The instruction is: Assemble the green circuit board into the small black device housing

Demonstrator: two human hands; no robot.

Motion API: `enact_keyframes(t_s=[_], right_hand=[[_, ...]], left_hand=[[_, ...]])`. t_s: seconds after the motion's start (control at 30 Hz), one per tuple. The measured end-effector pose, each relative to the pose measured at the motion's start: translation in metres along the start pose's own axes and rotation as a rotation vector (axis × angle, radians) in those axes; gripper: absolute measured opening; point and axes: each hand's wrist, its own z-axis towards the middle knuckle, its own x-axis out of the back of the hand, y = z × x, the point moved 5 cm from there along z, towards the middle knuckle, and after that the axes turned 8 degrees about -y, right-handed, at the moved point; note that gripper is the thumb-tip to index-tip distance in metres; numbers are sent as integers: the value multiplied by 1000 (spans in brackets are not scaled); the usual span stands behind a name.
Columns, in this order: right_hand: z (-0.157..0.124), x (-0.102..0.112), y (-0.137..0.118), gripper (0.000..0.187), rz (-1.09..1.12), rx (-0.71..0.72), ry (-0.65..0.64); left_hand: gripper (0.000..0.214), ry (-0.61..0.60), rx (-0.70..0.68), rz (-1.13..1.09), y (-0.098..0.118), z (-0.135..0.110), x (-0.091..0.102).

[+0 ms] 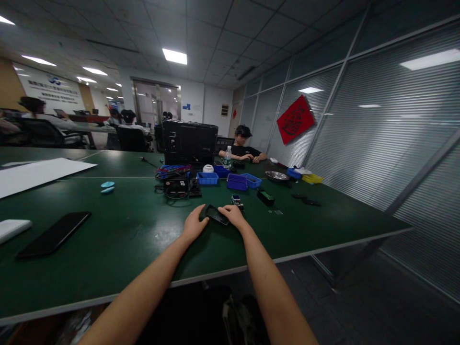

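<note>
A black rectangular plastic casing (pixel 216 215), shallow and hollow-looking, is on the green table in front of me. My right hand (pixel 233 215) grips its right end, fingers over the far edge. At its left end is my left hand (pixel 195 224), thumb and fingers apart; whether they touch the casing is hard to tell. Just beyond my right hand sits a small electronic module (pixel 236 199) with a light screen, partly hidden by the fingers. Farther right stands a black box with a green top (pixel 265 197), with small clear pieces (pixel 278 212) near it.
Blue bins (pixel 207 178), a tangle of cables and a black monitor (pixel 189 142) stand ahead. A metal bowl (pixel 277 176) and dark flat parts (pixel 311 202) lie right. At left are a black phone-like slab (pixel 53 235) and a white block (pixel 13 230). Another person sits across the table.
</note>
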Motion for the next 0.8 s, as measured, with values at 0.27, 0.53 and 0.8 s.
enact_keyframes(t_s=[0.27, 0.53, 0.8], right_hand=[[-13, 42, 10, 29, -438, -231, 495], [-10, 41, 40, 38, -448, -541, 328], [-18, 57, 43, 47, -430, -671, 467]], left_hand=[[51, -30, -25, -2, 0, -1, -3], [41, -8, -55, -30, -5, 1, -6], [40, 3, -41, -56, -6, 2, -6]])
